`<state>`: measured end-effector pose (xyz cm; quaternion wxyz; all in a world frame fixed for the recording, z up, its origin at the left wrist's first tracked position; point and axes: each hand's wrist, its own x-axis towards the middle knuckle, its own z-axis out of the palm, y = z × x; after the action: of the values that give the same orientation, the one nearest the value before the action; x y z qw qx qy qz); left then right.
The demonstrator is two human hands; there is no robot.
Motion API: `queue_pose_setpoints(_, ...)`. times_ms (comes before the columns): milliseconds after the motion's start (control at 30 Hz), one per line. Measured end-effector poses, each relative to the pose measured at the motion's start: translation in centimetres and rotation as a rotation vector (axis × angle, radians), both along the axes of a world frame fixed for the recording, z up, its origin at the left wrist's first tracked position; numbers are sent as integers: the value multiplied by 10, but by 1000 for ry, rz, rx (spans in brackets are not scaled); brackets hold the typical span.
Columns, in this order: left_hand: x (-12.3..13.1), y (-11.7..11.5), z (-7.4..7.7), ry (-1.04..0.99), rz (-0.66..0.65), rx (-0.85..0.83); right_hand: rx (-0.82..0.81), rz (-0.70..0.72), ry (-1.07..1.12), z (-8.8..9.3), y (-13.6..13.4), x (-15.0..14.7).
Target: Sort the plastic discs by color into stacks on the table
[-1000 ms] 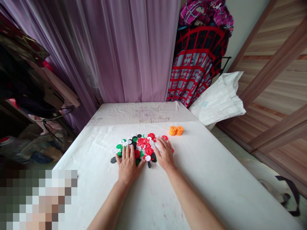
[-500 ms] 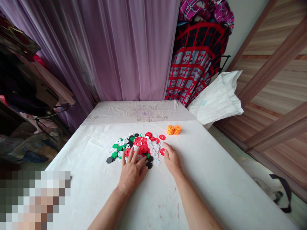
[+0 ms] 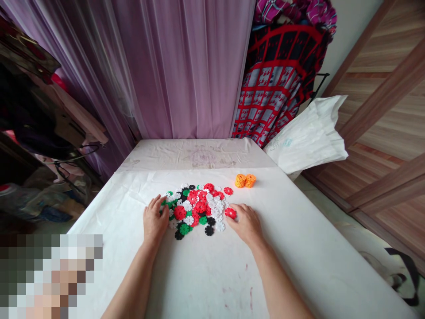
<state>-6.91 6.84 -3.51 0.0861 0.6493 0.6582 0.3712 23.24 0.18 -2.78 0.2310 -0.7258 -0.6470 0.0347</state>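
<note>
A heap of flower-shaped plastic snap discs in red, white, green and black lies on the white-covered table. My left hand rests at the heap's left edge, its fingers apart and the tips against the green and white discs. On the right side, my right hand lies with fingers spread and curved. Its thumb is beside a red disc lying on the cloth, and no disc shows inside the hand. Two short stacks of orange discs stand beyond that hand.
The table's cloth has some reddish marks near me. A white bag leans at the table's right edge. Purple curtains hang behind the table, and clothes hang at the left. Wooden doors are on the right.
My left hand has moved off the front of the heap to its left side, and the left-side discs now lie closer in. My right hand has spread beside the red disc. The view shifted slightly.
</note>
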Motion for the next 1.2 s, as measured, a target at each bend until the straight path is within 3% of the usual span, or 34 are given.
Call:
queue_pose_setpoints(200, -6, 3, -6, -294, 6, 29, 110, 42, 378, -16, 4, -2)
queue_pose_setpoints(333, -6, 0, 0, -392, 42, 1, 205, -74, 631, -23, 11, 3)
queue_pose_setpoints(433, -4, 0, 4, -381, 36, -27, 237, -156, 868, -13, 12, 8)
queue_pose_setpoints(500, -2, 0, 4, -348, -1, -51, 126, -37, 1057, 0, 5, 4)
queue_pose_setpoints(633, -2, 1, 2, -363, -63, -19, -337, 476, 1377, 22, -14, -35)
queue_pose_setpoints(733, -5, 0, 1, -423, -46, -13, -489, 625, 1489, 21, -16, -73)
queue_pose_setpoints(867, -1, -13, 0, -325, -107, 15, -286, 521, 1489, 8, 4, -92)
queue_pose_setpoints(1067, 24, -52, 4, 322, -501, -10, -5, 264, 1469, -4, 28, -60)
queue_pose_setpoints(1200, 27, -55, 5, 385, -406, -6, 170, 137, 1376, -12, 29, -47)
